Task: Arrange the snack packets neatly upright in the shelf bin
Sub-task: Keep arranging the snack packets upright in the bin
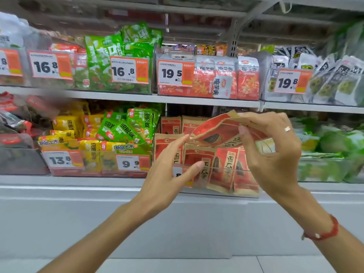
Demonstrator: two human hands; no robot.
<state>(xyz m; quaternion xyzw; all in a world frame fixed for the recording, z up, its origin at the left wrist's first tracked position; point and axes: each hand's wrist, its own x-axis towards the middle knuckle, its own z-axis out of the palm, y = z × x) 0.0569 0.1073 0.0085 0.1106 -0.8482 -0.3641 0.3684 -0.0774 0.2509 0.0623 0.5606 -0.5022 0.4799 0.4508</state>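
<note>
A clear plastic shelf bin on the lower shelf holds several red and brown sunflower-seed packets, most of them upright. My right hand pinches one of these packets by its top edge and holds it tilted, nearly flat, above the bin. My left hand is in front of the bin's left part with fingers spread, its fingertips touching the lower left corner of the lifted packet.
Green and yellow snack packets fill bins to the left, green packets lie to the right. The upper shelf carries more bins with price tags. A grey ledge runs below the lower shelf.
</note>
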